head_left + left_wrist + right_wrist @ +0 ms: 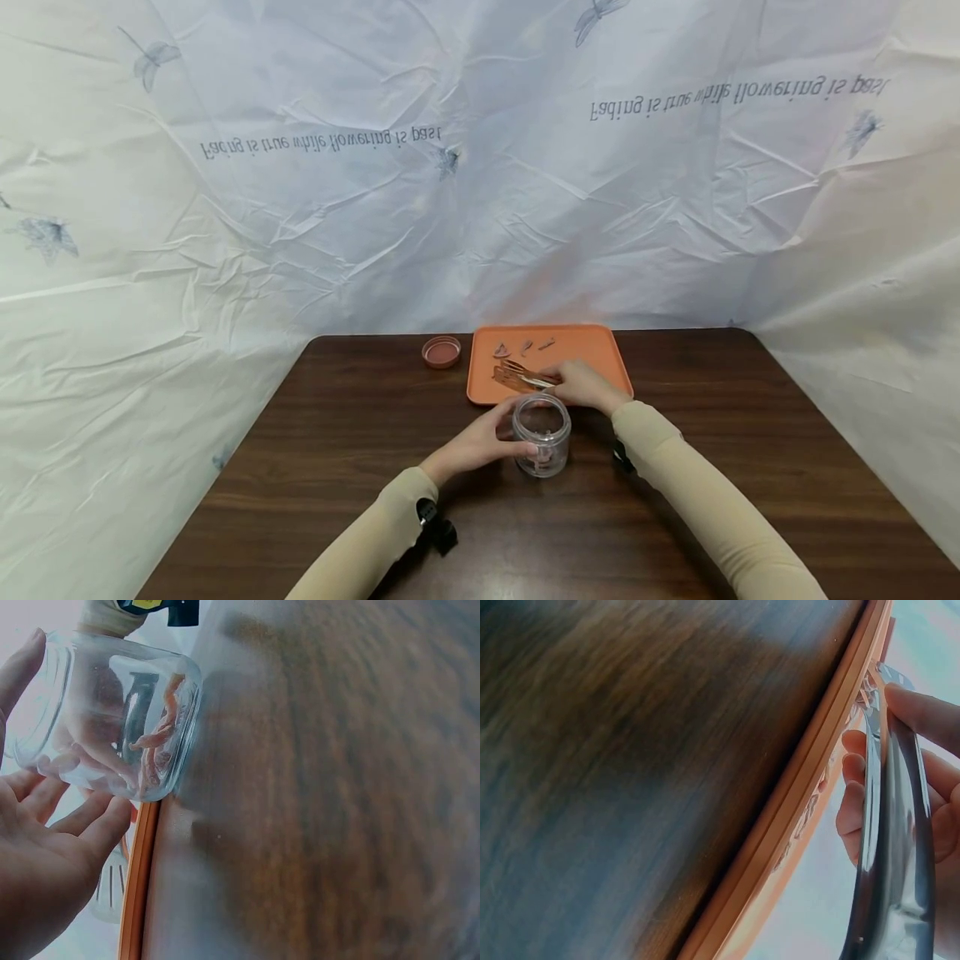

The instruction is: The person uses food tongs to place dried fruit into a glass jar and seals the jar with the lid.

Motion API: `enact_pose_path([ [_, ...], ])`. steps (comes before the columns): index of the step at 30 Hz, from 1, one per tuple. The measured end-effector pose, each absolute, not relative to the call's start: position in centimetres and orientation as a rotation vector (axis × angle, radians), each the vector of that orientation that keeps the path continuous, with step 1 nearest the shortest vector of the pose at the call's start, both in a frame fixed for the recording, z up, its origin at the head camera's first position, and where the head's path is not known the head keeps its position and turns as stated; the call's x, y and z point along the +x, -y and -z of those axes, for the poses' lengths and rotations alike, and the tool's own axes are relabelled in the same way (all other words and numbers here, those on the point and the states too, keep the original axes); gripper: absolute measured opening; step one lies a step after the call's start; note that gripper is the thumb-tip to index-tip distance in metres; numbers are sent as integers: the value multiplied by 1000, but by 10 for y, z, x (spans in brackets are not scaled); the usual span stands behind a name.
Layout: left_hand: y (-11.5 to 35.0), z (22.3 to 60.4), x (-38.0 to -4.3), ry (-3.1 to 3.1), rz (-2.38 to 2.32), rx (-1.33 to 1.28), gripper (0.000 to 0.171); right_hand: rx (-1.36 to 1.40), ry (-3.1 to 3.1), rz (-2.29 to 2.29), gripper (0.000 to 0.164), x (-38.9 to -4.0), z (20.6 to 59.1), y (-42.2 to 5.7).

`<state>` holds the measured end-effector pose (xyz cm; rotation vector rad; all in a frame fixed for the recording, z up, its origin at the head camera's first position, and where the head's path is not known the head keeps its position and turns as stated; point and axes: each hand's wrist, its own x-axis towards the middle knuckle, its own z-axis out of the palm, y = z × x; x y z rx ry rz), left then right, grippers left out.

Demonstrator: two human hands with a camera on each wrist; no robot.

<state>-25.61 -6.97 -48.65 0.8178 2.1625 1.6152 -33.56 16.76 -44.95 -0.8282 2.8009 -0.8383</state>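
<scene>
My left hand (480, 437) holds a clear jar (547, 457) with its thumb on the near side and fingers on the far side. The jar has no lid on, and its mouth is up. Thin, wrinkled orange-brown strips (161, 731) lie at its bottom. With my right hand (581, 385) I grip a pair of metal tongs (904, 855), thumb on one arm and fingers at the other. The slotted heads of the tongs are over the orange tray (607, 354); whether they touch it, I cannot tell. Three small dried pieces (526, 346) lie near the tray's back edge.
A round reddish lid (441, 352) lies on the dark wooden table (360, 433) to the left of the tray. Behind the table hangs a wrinkled white sheet (375, 242) with printed lettering; more sheeting hangs at both sides.
</scene>
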Motion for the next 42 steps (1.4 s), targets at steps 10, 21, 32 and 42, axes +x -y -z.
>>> enact_pose_path([
  [10,70,484,-254,-2177,-1602,810,78,-823,-2814,829,35,-337,448,-165],
  [21,70,486,-256,-2193,-1582,822,77,-776,-2808,882,41,-340,441,-175],
  [32,71,486,-256,-2180,-1590,848,76,-777,-2846,906,38,-349,401,-196],
  [42,71,485,-255,-2193,-1583,824,77,-713,-2914,925,48,-350,337,-213],
])
